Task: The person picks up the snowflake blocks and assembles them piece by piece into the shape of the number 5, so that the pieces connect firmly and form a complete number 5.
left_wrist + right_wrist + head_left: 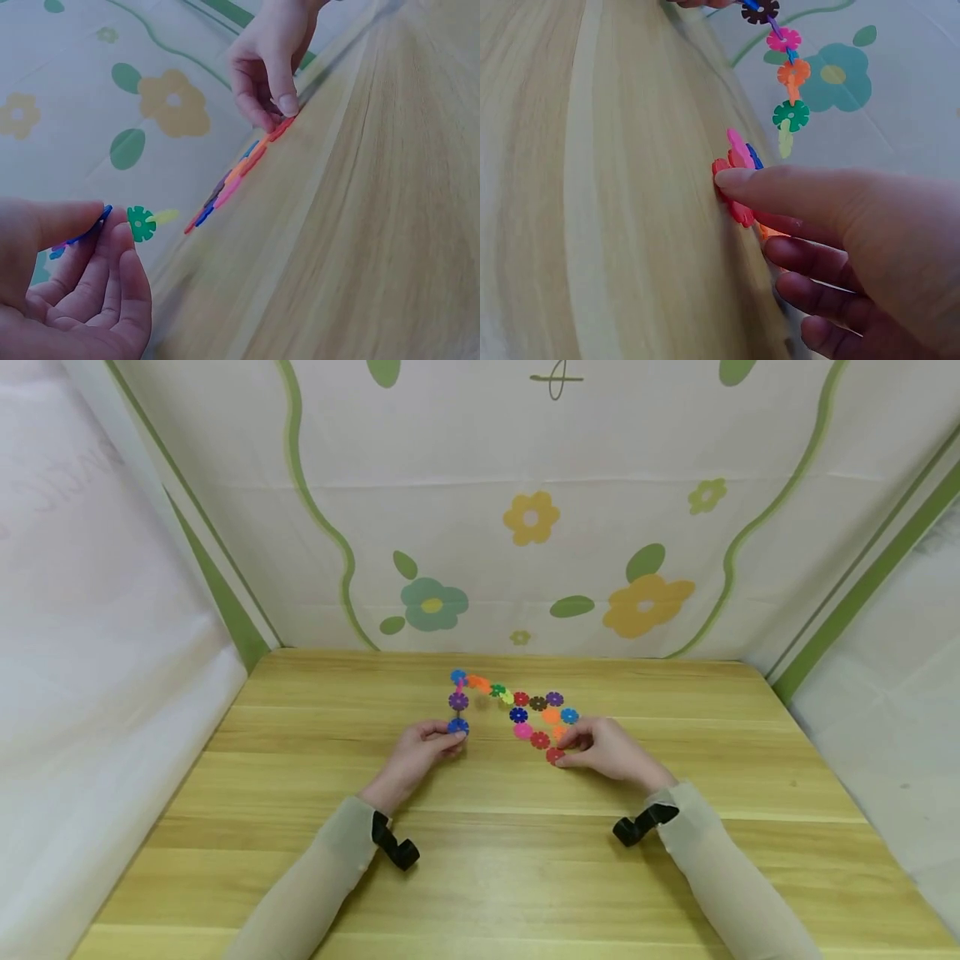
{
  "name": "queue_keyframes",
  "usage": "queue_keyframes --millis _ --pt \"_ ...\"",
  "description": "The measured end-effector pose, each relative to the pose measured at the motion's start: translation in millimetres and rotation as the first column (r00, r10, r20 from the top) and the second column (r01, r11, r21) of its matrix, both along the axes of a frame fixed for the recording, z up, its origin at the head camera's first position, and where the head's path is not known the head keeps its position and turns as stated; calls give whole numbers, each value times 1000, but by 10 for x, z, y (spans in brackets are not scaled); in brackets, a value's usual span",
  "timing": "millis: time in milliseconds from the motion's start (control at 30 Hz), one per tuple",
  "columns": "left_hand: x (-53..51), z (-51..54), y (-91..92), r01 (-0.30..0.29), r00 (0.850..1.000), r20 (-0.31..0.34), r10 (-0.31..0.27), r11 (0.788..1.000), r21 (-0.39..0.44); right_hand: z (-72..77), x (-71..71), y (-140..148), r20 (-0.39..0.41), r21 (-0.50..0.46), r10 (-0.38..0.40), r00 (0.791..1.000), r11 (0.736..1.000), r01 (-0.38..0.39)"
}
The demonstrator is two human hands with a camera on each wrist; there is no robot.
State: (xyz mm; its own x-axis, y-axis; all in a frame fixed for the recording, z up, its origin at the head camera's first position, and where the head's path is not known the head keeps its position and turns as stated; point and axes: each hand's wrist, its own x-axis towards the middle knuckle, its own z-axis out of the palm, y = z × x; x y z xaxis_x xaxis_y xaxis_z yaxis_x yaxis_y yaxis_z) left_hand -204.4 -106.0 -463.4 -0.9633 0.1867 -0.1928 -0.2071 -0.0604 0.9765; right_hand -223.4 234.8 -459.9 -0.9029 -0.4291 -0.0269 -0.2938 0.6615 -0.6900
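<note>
Colourful notched plastic snowflake discs are slotted together in a chain that ends in a closed loop. My left hand [414, 758] pinches a blue disc [458, 727] at the chain's left end between thumb and fingers. From there a purple disc [458, 701] and several others, with a green disc [140, 223] among them, hang raised off the table. At the loop's near corner, my right hand [613, 750] pinches a red disc [554, 756] between thumb and forefinger. The loop, including a pink disc [522, 731], lies low at the table; the right fingers partly hide its orange discs.
Beneath everything is a wood-grain table [487, 877]. A white cloth [450, 460] printed with flowers and leaves rises behind its far edge, and pale cloths flank both sides. Each wrist wears a black strap [395, 843].
</note>
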Motion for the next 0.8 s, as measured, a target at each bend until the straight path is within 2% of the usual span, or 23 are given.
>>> queue_keyframes --millis 133,267,400,500,600,800 --pt "8 5 5 -7 1000 -2 7 1000 23 -2 21 -35 40 -23 17 999 1000 -16" --pt "18 -4 10 -11 1000 4 10 999 53 13 60 -115 84 -103 50 995 994 -42" --pt "19 -18 15 -12 1000 2 12 998 67 6 62 -265 77 -191 10 997 982 5" --pt "18 -22 21 -10 1000 10 9 998 68 -20 29 -423 35 -263 -28 999 964 36" --pt "15 -28 26 -1 1000 10 1 998 57 -46 -9 -591 9 -349 -40 999 936 41" --pt "21 -29 43 3 1000 0 -3 999 46 -144 -64 -844 32 -464 -51 998 884 60"
